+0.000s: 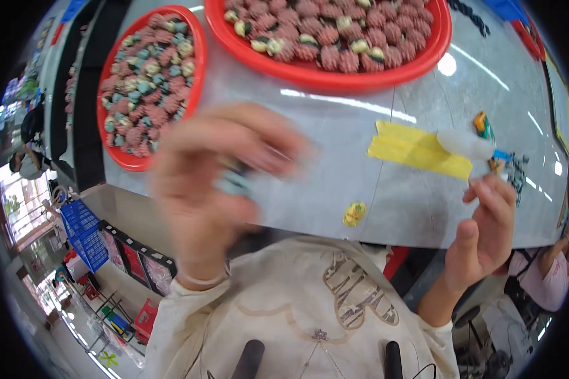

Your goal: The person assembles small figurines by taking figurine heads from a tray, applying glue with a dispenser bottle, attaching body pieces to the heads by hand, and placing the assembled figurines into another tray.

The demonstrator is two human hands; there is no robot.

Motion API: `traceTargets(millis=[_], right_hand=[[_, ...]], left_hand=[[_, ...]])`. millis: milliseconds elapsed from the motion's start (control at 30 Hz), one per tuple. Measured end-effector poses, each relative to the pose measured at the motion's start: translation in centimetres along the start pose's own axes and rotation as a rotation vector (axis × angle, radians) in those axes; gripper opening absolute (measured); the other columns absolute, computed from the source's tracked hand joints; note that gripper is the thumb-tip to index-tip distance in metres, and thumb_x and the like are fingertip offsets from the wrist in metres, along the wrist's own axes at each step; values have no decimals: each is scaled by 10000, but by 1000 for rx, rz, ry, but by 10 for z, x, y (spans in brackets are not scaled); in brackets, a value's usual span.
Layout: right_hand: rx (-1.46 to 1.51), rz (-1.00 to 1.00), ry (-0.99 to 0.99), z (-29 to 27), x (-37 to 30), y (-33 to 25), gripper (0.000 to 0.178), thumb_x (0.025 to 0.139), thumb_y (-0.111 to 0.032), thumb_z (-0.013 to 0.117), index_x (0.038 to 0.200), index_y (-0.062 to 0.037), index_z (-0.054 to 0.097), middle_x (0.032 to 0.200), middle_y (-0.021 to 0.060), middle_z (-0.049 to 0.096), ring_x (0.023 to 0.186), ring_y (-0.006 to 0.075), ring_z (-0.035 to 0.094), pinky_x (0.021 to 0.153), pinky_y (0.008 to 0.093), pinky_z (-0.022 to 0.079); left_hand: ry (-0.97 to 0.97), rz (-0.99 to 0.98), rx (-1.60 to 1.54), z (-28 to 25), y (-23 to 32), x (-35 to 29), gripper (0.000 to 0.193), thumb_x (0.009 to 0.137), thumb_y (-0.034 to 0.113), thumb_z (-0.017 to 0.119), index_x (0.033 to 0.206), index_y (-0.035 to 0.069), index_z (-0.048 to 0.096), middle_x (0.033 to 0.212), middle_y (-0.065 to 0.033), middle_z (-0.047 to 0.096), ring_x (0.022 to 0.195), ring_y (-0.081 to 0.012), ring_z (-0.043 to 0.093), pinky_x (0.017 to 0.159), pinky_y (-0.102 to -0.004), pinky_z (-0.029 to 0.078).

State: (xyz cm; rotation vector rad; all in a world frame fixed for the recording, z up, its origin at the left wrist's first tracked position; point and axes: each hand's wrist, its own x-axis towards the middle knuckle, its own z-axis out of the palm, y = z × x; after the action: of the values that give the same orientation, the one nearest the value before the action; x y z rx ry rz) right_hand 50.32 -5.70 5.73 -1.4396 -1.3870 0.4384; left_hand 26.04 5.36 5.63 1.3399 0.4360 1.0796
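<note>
Curled fingers of the blurred left hand hold a small pale-blue piece, near the left red basin. At right, the right hand's thumb and fingers stand apart, near a white bottle. Between the hands lies a small yellow piece.

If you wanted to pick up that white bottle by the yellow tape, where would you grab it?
Probably around the middle of the white bottle, with the right hand coming from the near side. It seems to lie on its side, its broad, rounded body giving a fuller hold than the slim blue tip pointing right.
</note>
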Motion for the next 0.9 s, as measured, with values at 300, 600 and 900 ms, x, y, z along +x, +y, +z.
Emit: traceTargets(millis=[300, 600, 900], right_hand=[[34, 49, 107, -24, 0, 11, 238, 771, -115, 506, 948, 43, 490, 939, 110, 457, 751, 140, 422, 658, 239, 342], [-17, 166, 188, -34, 0, 14, 190, 756, 22, 459, 939, 35, 508, 864, 81, 488, 746, 114, 444, 655, 205, 352], [-179, 160, -117, 9, 37, 9, 298, 698, -59, 564, 981, 9, 500, 975, 83, 546, 874, 139, 494, 755, 246, 364]], left_hand=[[-101, -62, 1077, -26, 60, 87, 249, 771, 86, 517, 1009, 12, 505, 1092, -88, 498, 919, -153, 511, 788, -264, 394], [-358, -355, 1117, -24, 26, 91, 174, 686, 22, 548, 843, 0, 476, 840, -69, 497, 755, -146, 509, 646, -242, 399], [-118, -122, 267, 12, 11, 42, 159, 730, 25, 576, 830, 5, 454, 946, -169, 496, 786, -144, 513, 691, -252, 426]])
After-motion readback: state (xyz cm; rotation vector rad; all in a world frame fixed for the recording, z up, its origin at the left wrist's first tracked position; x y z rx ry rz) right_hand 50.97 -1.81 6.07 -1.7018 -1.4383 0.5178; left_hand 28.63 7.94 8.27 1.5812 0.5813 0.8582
